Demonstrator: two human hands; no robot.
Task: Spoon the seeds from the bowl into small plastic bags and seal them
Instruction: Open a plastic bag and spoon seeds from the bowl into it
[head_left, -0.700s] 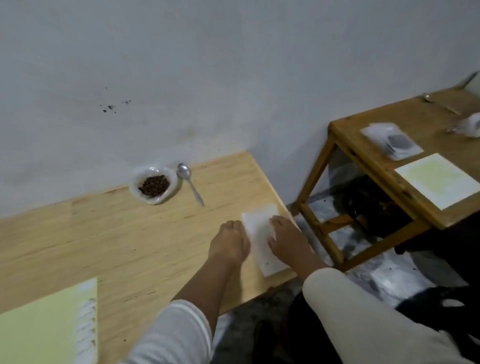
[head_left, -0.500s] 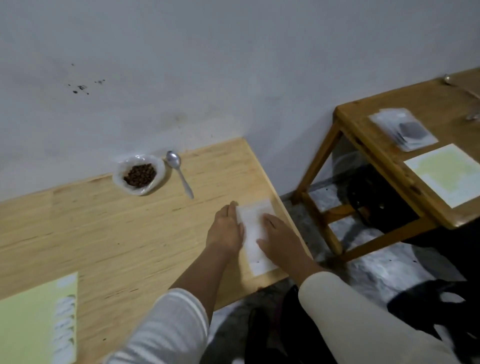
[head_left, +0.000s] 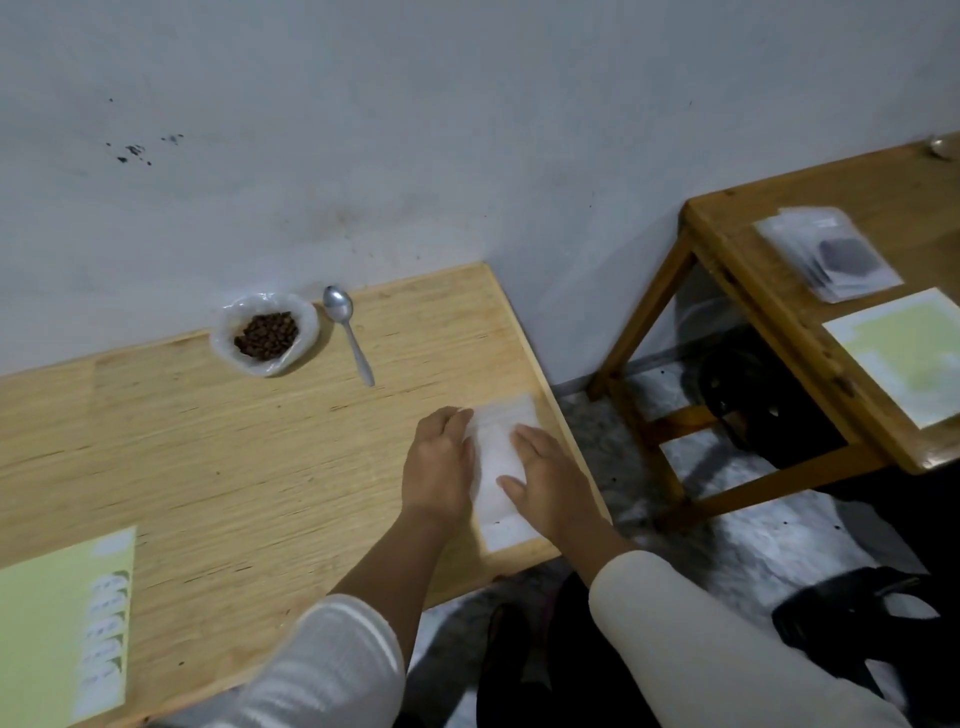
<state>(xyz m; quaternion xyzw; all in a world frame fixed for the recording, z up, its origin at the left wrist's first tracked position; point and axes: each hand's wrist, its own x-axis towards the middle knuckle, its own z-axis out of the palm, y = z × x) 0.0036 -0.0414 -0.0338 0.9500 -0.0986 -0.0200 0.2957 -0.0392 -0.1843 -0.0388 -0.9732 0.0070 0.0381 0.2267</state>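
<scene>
Both hands lie flat on a stack of small plastic bags at the right edge of the table. The left hand rests palm down along the stack's left side; the right hand presses on its right half, fingers spread. Neither grip closes around anything — the palms are open and flat against the bags.

Behind the bags, near the wall, stands the bowl, lined with clear plastic and holding brown seeds. The spoon lies just to the bowl's right, bowl end toward the wall, handle pointing at the bags.

Far to the left of the bags, at the table's near corner, lies a pale green sheet with a column of white labels — their writing is too blurred to read.

To the right of the bags, apart from the table, a second table carries more bags and another pale green sheet.
</scene>
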